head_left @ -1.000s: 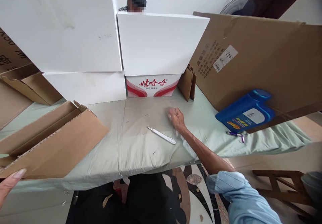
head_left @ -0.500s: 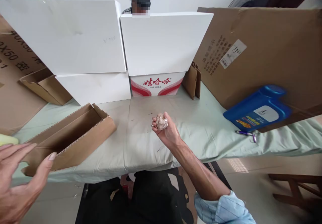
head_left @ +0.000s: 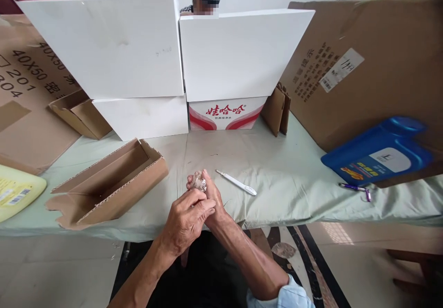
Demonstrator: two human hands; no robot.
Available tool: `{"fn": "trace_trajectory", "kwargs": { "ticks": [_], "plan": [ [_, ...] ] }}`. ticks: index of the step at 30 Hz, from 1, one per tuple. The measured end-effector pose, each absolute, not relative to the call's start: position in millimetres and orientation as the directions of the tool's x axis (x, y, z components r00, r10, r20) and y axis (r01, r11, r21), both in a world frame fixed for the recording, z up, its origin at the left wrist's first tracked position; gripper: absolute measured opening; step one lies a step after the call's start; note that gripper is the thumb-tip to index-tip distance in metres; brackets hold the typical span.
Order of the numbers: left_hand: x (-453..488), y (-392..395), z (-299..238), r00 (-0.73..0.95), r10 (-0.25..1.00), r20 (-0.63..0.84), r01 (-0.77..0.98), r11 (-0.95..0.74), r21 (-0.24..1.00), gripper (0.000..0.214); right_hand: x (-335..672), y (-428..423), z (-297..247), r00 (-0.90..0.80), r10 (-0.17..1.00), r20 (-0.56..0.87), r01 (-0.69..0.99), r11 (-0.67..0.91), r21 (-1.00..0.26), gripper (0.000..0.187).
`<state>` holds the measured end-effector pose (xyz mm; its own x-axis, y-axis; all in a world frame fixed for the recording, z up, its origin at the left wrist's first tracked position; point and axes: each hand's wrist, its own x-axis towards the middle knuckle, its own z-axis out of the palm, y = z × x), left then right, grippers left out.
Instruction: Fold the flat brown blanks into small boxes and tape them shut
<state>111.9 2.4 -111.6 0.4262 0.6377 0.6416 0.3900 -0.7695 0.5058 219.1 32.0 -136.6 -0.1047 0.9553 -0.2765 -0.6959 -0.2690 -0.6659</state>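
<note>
Hands [head_left: 183,216] meet at plastic [head_left: 200,181] — carton [head_left: 129,193] open.

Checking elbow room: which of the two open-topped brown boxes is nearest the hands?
The long box, near the front of the table, left of the left hand. The smaller box sits farther back.

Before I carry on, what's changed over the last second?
The left hand left the open carton and swung right to meet the right hand. The right hand moved left past the scalpel, still holding the crumpled plastic. The scalpel, blue bottle and white boxes stayed put.
</note>
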Motion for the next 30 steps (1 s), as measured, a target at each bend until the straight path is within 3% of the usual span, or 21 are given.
{"fn": "trace_trajectory", "kwargs": {
  "ticks": [4,8,11,15,19,24,27,30],
  "plan": [
    [109.4,2.5,-115.1,0.413,0.632,0.656,0.344,-0.775,0.530,0.022,217.0,27.7,-141.5,-0.090,0.939,-0.332,-0.774,-0.275,-0.570,0.053],
    [107.1,4.0,-116.5,0.345,0.612,0.712,0.475,-0.768,0.430,0.021,216.0,24.5,-145.2,-0.078,0.946,-0.314,-0.787,-0.252,-0.564,0.051],
    [102.4,7.7,-119.0,0.292,0.638,0.713,0.543,-0.724,0.426,0.018,216.2,21.7,-145.2,-0.067,0.957,-0.281,-0.786,-0.224,-0.577,0.056],
    [95.8,8.6,-120.7,0.181,0.729,0.660,0.550,-0.631,0.546,0.017,220.3,15.1,-139.1,-0.108,0.982,-0.153,-0.746,-0.182,-0.640,0.056],
    [89.5,7.8,-118.6,0.074,0.858,0.509,0.504,-0.473,0.723,0.026,228.9,7.0,-137.4,-0.182,0.983,0.015,-0.667,-0.112,-0.736,0.051],
    [90.9,10.8,-119.9,0.186,0.857,0.481,0.403,-0.513,0.758,0.017,232.6,0.5,-150.0,-0.143,0.989,0.046,-0.487,-0.030,-0.873,0.042],
    [93.8,11.4,-121.9,0.203,0.804,0.559,0.419,-0.587,0.693,0.017,231.7,0.1,-156.6,-0.083,0.996,0.033,-0.414,-0.005,-0.910,0.046],
    [89.0,10.6,-121.1,0.278,0.815,0.509,0.368,-0.580,0.727,0.021,235.1,2.5,-157.9,-0.125,0.992,0.035,-0.397,-0.018,-0.918,0.050]
  ]
}}
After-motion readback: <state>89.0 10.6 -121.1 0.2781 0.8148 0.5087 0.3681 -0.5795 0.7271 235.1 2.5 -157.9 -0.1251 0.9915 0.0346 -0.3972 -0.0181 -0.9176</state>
